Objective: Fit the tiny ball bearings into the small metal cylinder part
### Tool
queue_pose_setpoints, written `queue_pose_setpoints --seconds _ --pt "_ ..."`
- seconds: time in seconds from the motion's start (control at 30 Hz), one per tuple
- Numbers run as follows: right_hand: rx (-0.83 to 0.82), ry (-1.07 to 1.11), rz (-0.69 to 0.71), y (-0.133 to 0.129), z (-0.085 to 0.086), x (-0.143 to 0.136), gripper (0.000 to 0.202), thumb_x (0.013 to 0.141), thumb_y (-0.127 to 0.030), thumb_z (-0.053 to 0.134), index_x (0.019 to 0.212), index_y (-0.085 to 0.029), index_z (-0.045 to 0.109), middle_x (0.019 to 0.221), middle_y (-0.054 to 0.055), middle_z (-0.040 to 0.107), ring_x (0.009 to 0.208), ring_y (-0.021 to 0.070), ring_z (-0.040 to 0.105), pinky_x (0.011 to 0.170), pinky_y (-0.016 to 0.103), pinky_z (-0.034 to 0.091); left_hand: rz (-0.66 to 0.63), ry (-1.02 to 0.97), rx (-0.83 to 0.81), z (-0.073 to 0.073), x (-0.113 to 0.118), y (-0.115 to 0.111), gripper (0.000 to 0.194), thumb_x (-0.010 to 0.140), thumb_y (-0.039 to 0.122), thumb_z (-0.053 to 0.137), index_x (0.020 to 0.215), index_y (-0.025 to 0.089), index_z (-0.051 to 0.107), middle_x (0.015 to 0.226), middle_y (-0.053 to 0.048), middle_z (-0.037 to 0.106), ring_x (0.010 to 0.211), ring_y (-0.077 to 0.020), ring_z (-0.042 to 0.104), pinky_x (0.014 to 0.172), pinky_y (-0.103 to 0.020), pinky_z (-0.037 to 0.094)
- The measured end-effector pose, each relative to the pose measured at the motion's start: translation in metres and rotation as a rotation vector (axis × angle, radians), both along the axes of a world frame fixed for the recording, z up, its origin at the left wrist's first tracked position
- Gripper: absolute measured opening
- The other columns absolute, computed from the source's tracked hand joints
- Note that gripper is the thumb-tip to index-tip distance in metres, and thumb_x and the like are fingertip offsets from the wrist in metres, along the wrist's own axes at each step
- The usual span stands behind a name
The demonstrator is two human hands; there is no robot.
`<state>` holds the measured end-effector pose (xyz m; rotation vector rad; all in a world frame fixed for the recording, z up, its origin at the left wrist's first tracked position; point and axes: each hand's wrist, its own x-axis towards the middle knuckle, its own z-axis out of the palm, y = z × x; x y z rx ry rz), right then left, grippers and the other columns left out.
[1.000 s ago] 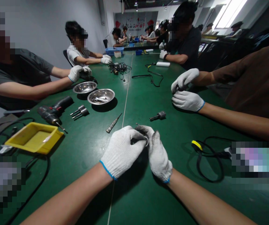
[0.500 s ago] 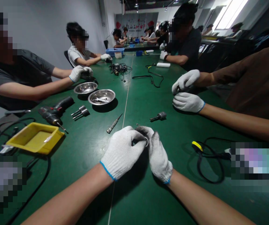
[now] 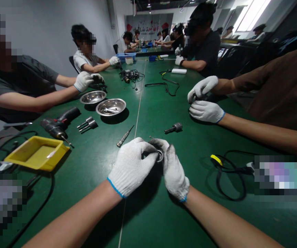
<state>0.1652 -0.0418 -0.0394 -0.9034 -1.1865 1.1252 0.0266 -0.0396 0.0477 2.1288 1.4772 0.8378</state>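
Both my hands wear white knit gloves with blue cuffs and meet above the green table. My left hand (image 3: 133,167) pinches a small round metal part (image 3: 160,156) between thumb and forefinger. My right hand (image 3: 174,172) is closed around the other side of it, with darkened fingertips; most of the part is hidden by the gloves. Just beyond the fingers lie tiny metal pieces (image 3: 151,137). A screwdriver with a clear handle (image 3: 124,138) lies ahead of my left hand. Ahead of my right hand is a dark metal cylinder with prongs (image 3: 174,127).
To the left are a yellow tray (image 3: 32,164), a power drill (image 3: 58,124), two more pronged cylinders (image 3: 88,123) and two steel bowls (image 3: 111,113). A black cable (image 3: 219,187) coils at right. A co-worker's gloved hands (image 3: 206,112) work at the right; others sit along the table.
The round metal part has turned slightly between my fingers, so more of its ring-shaped face shows. The whole view has shifted a little; the things on the table have stayed put.
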Motion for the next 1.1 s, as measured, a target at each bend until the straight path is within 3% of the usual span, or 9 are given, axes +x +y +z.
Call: queue_pose_setpoints --seconds 0.77,1.1 --pt "0.013 -0.015 0.009 -0.001 0.001 0.000 0.065 0.108 -0.073 0.030 0.124 -0.026 0.072 0.129 0.007 0.076 0.125 0.0247 0.069 0.114 0.041 0.052 -0.050 0.005 -0.076 0.004 0.003 0.001 0.015 0.089 0.013 0.073 0.089 0.022 0.085 0.094 -0.002 0.080 0.088 -0.0197 0.074 0.082 -0.031 0.055" --pt "0.040 -0.055 0.022 0.000 0.000 0.001 0.061 0.110 -0.069 0.030 0.128 -0.028 0.071 0.132 0.006 0.075 0.128 0.0242 0.068 0.116 0.040 0.051 -0.022 0.177 -0.118 0.014 0.005 0.000 0.014 0.091 0.018 0.073 0.092 0.022 0.085 0.096 -0.004 0.080 0.092 -0.0233 0.074 0.085 -0.035 0.055"
